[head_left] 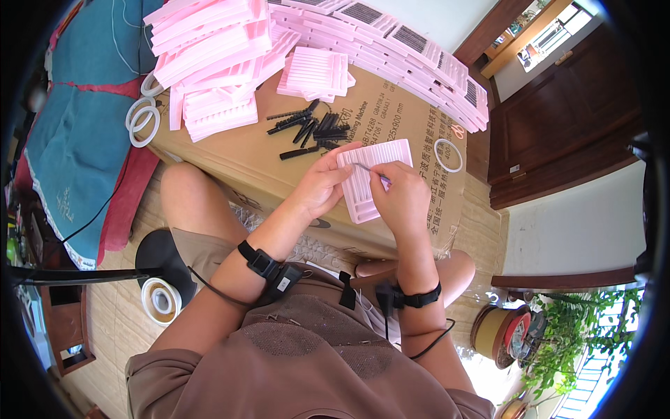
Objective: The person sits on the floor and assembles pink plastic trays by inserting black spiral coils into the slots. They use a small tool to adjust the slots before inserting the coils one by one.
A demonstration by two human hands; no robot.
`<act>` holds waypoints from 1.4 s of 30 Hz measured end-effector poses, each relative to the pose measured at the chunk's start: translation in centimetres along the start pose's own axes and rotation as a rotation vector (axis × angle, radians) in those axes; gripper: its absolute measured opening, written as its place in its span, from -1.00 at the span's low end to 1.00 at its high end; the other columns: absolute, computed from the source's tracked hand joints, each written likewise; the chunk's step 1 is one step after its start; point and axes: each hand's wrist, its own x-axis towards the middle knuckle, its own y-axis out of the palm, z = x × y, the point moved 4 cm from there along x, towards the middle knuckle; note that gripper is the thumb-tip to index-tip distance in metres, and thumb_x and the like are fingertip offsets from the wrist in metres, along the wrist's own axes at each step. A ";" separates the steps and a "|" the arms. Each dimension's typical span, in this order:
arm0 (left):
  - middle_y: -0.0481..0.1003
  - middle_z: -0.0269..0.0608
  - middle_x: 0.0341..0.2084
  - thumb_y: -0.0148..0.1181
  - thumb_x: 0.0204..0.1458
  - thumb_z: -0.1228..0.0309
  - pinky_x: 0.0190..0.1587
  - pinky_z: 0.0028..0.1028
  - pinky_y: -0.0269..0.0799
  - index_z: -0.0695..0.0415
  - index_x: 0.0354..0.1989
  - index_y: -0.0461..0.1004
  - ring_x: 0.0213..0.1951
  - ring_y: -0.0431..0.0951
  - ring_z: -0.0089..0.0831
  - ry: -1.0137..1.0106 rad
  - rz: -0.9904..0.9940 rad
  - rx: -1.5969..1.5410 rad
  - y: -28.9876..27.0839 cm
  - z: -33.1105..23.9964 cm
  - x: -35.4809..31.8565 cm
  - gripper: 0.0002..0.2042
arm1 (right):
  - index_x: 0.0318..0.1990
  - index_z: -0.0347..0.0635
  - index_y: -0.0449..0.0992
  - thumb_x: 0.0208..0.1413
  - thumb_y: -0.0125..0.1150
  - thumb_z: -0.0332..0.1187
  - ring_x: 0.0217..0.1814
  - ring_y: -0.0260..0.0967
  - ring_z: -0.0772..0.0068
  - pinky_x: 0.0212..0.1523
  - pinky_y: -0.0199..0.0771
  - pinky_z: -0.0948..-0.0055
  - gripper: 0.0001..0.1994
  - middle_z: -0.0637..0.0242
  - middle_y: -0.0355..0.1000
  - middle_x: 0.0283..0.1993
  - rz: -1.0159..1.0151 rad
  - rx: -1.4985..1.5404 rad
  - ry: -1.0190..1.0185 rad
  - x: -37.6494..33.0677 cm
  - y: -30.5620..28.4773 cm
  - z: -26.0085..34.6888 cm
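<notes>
My left hand [325, 183] holds a pale pink ridged tray [357, 198] by its left edge, tilted above the front of a cardboard box. The fingers are closed on it, thumb on top. In my right hand [405, 197], thumb and fingers pinch a thin dark tool [384, 178] that looks like tweezers. Its tip points at the upper left part of the tray; whether it grips anything is too small to tell. Just beyond my left hand, a loose heap of black comb-like strips [305, 130] lies on the cardboard box [209, 155].
Pink trays [216, 59] are piled at the far left, with a smaller stack [313, 73] beside them. Stacked trays bearing black strips [419, 43] line the far edge. White rings [130, 130] lie at the left; another white ring [436, 151] lies at the right.
</notes>
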 end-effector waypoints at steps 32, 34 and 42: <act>0.41 -0.06 0.28 0.03 0.33 0.59 0.37 -0.23 0.37 0.25 0.44 0.16 0.29 0.46 -0.28 -0.017 0.008 0.008 -0.1 0.0 -0.1 -0.50 | -0.27 -0.06 0.73 0.13 0.33 -0.30 -0.34 0.57 0.23 -0.28 0.55 0.28 -0.88 0.34 0.61 -0.30 -0.012 -0.052 -0.001 0.8 -0.6 -0.4; 0.41 -0.06 0.28 0.03 0.33 0.58 0.37 -0.23 0.37 0.25 0.44 0.17 0.29 0.46 -0.28 -0.011 0.006 0.011 -0.1 0.0 0.0 -0.50 | -0.33 -0.05 0.72 0.10 0.32 -0.30 -0.31 0.58 0.17 -0.26 0.57 0.23 -0.89 0.33 0.61 -0.33 0.042 -0.081 -0.020 0.5 -1.2 -0.3; 0.40 -0.06 0.29 0.05 0.33 0.56 0.37 -0.22 0.36 0.25 0.43 0.19 0.29 0.46 -0.27 -0.016 0.036 0.027 -0.2 0.2 0.2 -0.51 | -0.31 -0.06 0.71 0.08 0.32 -0.31 -0.27 0.59 0.11 -0.24 0.57 0.21 -0.89 0.29 0.61 -0.30 -0.084 0.027 0.027 0.9 -2.7 -1.4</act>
